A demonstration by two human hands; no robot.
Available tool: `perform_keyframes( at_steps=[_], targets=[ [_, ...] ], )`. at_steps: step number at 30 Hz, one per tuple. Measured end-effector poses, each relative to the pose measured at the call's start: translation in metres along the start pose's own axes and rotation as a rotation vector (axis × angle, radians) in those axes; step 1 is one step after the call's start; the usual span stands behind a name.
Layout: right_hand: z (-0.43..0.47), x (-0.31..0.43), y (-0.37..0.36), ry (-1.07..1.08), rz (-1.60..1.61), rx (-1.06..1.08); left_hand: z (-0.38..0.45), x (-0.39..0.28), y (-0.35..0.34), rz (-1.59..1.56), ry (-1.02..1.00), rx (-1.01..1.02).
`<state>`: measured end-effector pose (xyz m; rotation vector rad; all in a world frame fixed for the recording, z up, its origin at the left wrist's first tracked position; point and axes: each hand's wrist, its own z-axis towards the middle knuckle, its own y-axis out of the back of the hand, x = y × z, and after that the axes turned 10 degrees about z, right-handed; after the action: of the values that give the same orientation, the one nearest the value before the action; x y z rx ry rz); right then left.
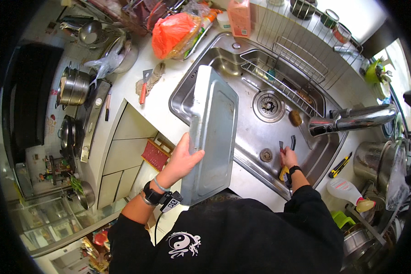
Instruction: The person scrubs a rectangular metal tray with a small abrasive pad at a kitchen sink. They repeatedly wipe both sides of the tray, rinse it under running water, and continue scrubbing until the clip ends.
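Note:
My left hand (185,156) grips the near-left edge of a grey metal tray-like panel (219,137), tilted over the sink's left rim. It has a raised border and a few stains. My right hand (289,158) is low in the stainless steel sink (246,140), its fingers around a small scraper (281,146) with a grey blade and a red part. A black-ended tool (293,142) lies just beyond the fingers. Below the hand is a yellow object (283,172), partly hidden. A round scouring pad (266,155) rests to the hand's left, and a brown sponge-like lump (295,118) sits farther up.
A chrome faucet (352,118) reaches over the sink's right side. A wire rack (281,85) spans the back. A yellow-black utility knife (340,165) and spray bottle (346,191) are on the right counter. Left lie a red-handled scraper (144,87) on a rag and a knife (107,108).

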<state>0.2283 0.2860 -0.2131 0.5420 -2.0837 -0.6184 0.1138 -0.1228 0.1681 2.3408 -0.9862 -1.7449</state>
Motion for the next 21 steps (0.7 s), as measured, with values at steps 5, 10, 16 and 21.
perform_keyframes(
  at_steps=[5, 10, 16, 21],
  targets=[
    [-0.009, 0.081, 0.015, 0.073, 0.367, -0.252, -0.007, -0.002, -0.013, -0.096, -0.098, 0.032],
    [-0.061, 0.223, 0.078, 0.387, 0.699, -0.221, -0.012, -0.004, -0.020, -0.012, -0.089, 0.050],
    [-0.150, 0.363, 0.125, 0.755, 0.561, -0.042, -0.016, -0.007, -0.033, 0.096, -0.057, 0.028],
    [-0.180, 0.399, 0.127, 0.691, 0.417, -0.048, -0.011, -0.014, -0.051, 0.117, -0.109, -0.040]
  ],
)
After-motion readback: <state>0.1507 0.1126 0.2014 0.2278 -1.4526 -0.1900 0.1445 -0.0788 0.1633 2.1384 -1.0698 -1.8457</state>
